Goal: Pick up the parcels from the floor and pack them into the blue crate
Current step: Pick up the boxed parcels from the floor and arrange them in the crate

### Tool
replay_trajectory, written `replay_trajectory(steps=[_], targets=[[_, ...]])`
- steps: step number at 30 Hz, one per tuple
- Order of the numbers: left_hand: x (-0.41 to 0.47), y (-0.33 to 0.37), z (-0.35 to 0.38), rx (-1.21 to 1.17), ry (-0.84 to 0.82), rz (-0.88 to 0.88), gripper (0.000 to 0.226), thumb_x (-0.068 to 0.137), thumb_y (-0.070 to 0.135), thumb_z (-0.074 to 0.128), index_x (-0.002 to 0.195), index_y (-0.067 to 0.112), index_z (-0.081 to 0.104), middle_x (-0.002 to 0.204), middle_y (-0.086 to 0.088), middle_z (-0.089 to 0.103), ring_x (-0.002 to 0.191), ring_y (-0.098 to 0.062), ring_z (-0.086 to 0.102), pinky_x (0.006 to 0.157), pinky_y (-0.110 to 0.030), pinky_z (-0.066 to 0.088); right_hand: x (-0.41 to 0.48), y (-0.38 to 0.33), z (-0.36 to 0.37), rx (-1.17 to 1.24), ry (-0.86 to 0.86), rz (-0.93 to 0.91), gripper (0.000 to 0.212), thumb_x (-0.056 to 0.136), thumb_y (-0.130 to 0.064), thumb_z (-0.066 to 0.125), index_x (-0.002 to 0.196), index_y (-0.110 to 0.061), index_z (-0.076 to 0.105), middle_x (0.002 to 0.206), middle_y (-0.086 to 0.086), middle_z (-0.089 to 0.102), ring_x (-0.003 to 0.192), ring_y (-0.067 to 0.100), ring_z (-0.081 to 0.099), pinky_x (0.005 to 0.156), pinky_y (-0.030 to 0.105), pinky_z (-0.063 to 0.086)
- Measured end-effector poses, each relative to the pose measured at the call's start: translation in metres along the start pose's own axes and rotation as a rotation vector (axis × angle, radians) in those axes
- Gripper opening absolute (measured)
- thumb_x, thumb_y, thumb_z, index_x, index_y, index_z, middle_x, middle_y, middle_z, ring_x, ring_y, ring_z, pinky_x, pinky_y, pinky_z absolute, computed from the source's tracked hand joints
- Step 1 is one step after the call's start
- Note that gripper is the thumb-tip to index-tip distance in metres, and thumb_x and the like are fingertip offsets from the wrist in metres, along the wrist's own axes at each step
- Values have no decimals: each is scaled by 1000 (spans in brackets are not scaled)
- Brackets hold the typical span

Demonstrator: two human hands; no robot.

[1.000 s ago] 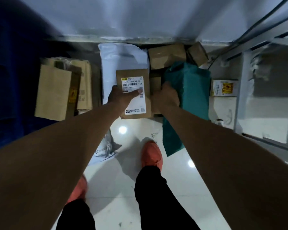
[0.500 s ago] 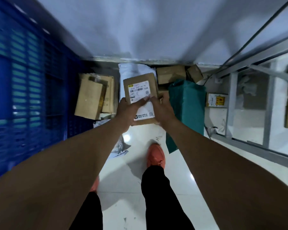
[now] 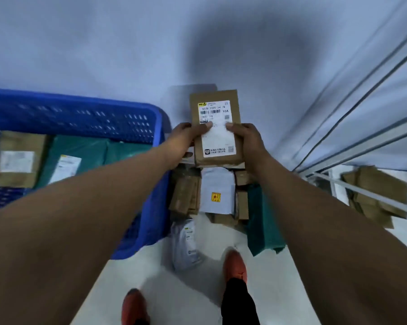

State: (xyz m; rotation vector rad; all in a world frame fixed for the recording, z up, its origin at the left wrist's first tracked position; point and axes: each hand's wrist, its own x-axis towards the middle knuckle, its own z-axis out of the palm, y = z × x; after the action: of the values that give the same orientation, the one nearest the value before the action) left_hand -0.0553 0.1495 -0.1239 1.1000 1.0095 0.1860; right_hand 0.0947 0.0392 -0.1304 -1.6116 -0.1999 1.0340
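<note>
Two hands: the left hand and right hand each kept a grip closed on one flat brown cardboard parcel with a white shipping label, thumbs pressed on the label face.
Change: a second earlier the same parcel lay low among the pile with the left hand on it and the right hand beside it; half a second earlier both hands had it just above the pile; at this moment it was raised well clear, in front of the pale wall.
Parcel position: held in the air, above the heap and just right of the crate's near corner, not yet over the opening.
Crate: the blue perforated plastic crate had come fully into view at left, and already held a brown box with a white label and a green plastic mailer bag.
Floor: several parcels remained on the white tiled floor, among them a white padded mailer with a yellow sticker, a teal plastic bag and small brown cartons.
Meaning: the pick-up appeared complete; the likely next step was a carry leftward and a drop into the crate.
Progress: partial, since much of the heap was still unpacked.
</note>
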Motion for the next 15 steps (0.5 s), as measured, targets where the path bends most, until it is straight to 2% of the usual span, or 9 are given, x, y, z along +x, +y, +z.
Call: replay_trajectory(steps=[1, 3, 7, 9, 12, 15], targets=[[-15, 12, -17, -5, -5, 5, 62, 77, 52, 82, 126, 18, 64, 109, -2, 79, 103, -24, 75, 94, -45, 58, -13, -12, 17, -7, -18, -13, 83, 58, -35, 85, 126, 4, 56, 108, 21, 75, 93, 40, 75, 79, 56, 62], [-43, 29, -50, -33, 1, -3, 41, 87, 42, 77, 117, 16, 69, 104, -4, 80, 102, -26, 75, 90, -40, 60, -35, -28, 52, -11, -71, -26, 84, 59, -36, 84, 128, 4, 56, 108, 20, 75, 94, 39, 75, 78, 52, 62], [-99, 53, -115, -94, 23, -16, 30, 91, 29, 75, 115, 11, 71, 97, -8, 81, 77, -21, 79, 61, -30, 61, -84, -46, 126, 33, -163, 12, 67, 69, -28, 77, 125, 6, 63, 108, 24, 74, 95, 43, 73, 76, 47, 61], [-121, 59, -155, -84, 72, -17, 31, 92, 27, 73, 119, 11, 69, 101, -8, 80, 76, -19, 79, 56, -26, 59, -98, -45, 167, 68, -251, 56, 49, 81, -22, 70, 123, 3, 66, 112, 25, 73, 95, 42, 73, 76, 45, 62], [-133, 52, -218, -82, 170, -14, 56, 86, 26, 80, 136, 15, 58, 108, -5, 79, 91, -23, 78, 66, -33, 62, -103, -39, 219, 24, -373, 156, 23, 92, -12, 62, 113, -10, 71, 103, 13, 78, 86, 28, 75, 65, 34, 61], [-142, 21, -278, -99, 233, -58, 66, 85, 21, 82, 141, 24, 48, 116, -4, 77, 106, -29, 74, 86, -51, 62, -94, -20, 262, -167, -481, 101, 31, 85, -10, 72, 116, -6, 69, 97, 8, 78, 78, 21, 74, 57, 27, 57]])
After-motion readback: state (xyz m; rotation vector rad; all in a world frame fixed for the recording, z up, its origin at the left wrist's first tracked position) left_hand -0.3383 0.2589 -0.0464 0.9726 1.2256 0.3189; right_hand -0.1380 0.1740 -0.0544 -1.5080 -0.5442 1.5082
